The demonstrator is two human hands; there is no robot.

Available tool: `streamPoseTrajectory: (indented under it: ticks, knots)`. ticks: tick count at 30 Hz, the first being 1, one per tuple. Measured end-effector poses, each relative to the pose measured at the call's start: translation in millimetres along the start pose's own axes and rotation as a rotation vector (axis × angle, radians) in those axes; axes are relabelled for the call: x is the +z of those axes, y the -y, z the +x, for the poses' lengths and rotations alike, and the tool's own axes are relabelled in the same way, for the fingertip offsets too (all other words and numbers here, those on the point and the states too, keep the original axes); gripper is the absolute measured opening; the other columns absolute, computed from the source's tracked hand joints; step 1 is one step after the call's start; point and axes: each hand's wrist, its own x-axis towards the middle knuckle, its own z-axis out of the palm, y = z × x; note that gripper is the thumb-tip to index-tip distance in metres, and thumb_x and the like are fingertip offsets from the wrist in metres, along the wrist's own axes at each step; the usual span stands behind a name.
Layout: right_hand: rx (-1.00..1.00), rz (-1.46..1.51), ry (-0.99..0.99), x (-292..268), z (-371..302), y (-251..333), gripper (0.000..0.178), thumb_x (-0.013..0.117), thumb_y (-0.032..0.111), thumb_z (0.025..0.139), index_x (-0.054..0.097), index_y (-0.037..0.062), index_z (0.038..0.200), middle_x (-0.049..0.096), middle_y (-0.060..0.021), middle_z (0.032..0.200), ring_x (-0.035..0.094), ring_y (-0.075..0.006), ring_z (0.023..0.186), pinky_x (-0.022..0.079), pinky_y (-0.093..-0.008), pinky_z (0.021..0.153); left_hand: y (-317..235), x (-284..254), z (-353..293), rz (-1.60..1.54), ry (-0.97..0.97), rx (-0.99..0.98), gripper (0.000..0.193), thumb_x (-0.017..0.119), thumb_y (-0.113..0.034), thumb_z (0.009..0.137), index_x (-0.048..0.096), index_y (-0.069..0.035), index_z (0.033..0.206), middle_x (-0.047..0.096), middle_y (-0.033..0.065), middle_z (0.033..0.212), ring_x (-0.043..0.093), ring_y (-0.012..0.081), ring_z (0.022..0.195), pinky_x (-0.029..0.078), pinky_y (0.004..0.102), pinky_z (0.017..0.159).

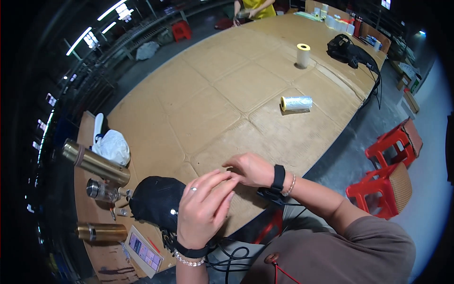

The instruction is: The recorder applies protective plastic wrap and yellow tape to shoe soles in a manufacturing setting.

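My left hand (203, 203) and my right hand (253, 169) meet above the near edge of the cardboard-covered table (217, 118). Their fingers are bent and the fingertips press together. Anything between them is hidden or too small to make out. A ring and a dark wristband show on the left, a black band and a bracelet on the right. Close beside my left hand, a black cap (158, 199) lies on the table.
Left of the cap stand a gold thermos (94, 161), a glass bottle (105, 190) and a copper-coloured flask (101, 232). Rolls (299, 103) (302, 57) sit farther right. Black headgear (347, 49) trails a cable. Red stools (378, 189) stand right; a person in yellow (262, 8) is far off.
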Motion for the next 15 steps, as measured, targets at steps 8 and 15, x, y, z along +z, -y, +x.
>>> streamPoseTrajectory:
  ticks: [8,15]
  knots:
    - [-0.152,0.118,-0.143,14.7,-70.5,-24.4,0.022,0.070,0.013,0.080,0.070,-0.0024,0.095,0.066,-0.0199,0.113,0.065,-0.0366,0.099,0.053,-0.0411,0.087,-7.2,-12.6,-48.7,0.199,-0.415,-0.124,0.020,0.064,0.004,0.084,0.071,-0.003,0.102,0.070,0.0123,0.104,0.068,0.0280,0.097,0.052,0.0358,0.086]
    - [-0.095,0.340,-0.103,20.6,-72.4,-34.2,0.023,0.071,0.019,0.082,0.072,0.0008,0.097,0.062,-0.0191,0.126,0.061,-0.0358,0.112,0.050,-0.0402,0.095,38.1,7.1,-53.1,0.007,-0.560,-0.246,0.016,0.059,0.000,0.094,0.069,0.002,0.106,0.070,0.0119,0.104,0.067,0.0222,0.098,0.052,0.0326,0.089]
